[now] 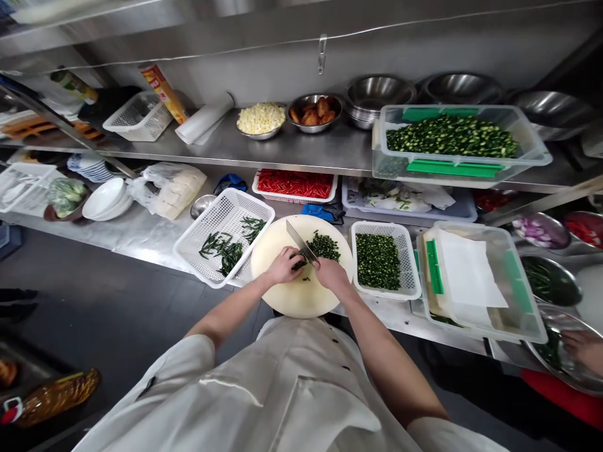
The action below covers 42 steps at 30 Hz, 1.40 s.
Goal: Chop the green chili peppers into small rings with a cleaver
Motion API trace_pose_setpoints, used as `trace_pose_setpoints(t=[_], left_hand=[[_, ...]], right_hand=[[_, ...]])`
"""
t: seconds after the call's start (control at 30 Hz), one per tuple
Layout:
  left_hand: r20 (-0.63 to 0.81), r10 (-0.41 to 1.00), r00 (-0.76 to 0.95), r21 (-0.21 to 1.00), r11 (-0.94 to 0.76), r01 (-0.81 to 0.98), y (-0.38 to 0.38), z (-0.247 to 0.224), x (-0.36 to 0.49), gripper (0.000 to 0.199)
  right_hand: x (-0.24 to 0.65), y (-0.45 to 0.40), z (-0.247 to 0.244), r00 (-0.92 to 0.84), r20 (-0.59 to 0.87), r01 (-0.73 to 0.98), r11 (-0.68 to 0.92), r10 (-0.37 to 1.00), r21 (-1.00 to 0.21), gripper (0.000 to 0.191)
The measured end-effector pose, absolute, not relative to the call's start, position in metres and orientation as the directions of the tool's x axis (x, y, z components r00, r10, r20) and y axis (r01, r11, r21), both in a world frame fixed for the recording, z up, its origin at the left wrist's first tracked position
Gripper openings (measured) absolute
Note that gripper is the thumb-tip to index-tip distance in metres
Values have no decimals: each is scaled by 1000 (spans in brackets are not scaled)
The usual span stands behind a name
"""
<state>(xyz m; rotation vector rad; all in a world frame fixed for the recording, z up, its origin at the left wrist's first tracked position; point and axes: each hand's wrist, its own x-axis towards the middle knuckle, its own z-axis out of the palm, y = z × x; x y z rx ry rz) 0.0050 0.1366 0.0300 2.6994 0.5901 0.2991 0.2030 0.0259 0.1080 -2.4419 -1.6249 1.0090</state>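
Observation:
On the round white cutting board [277, 298], my left hand [283, 265] is closed over a small bunch of green chilies [298, 262], fingers curled beside the blade. My right hand [331, 276] grips a kitchen knife [301, 241], its blade pointing away and to the left across the board. Chopped green pieces [326, 246] lie in a pile right of the blade. To the left, a white perforated basket [221, 216] holds whole green chilies [226, 252]. Right of the board, a smaller white basket [410, 276] is filled with chopped green pieces [377, 260].
Behind the board stands a tray of red chilies [295, 184]. A clear bin [522, 295] with white paper sits at right. On the shelf above is a tub [452, 179] of chopped greens. At far right, a co-worker's hand [586, 350] is over a metal bowl [570, 376].

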Motion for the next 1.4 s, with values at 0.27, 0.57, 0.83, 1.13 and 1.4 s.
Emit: trace_pose_setpoints(t=[0.27, 0.57, 0.83, 1.13, 1.4], left_hand=[[155, 320, 934, 429, -874, 229, 159, 23, 2, 22], [226, 252, 941, 437, -890, 134, 164, 19, -2, 24], [238, 205, 949, 451, -889, 79, 170, 15, -9, 29], [247, 206, 947, 446, -891, 78, 168, 14, -18, 23], [255, 229, 939, 467, -880, 88, 166, 7, -19, 16]], right_hand=[[187, 55, 105, 237, -504, 826, -445, 831, -345, 37], [175, 71, 115, 283, -513, 826, -478, 810, -299, 40], [161, 65, 109, 335, -521, 818, -517, 785, -253, 42], [156, 65, 106, 361, -516, 794, -546, 777, -267, 41], [144, 58, 105, 401, -517, 785, -574, 756, -231, 44]])
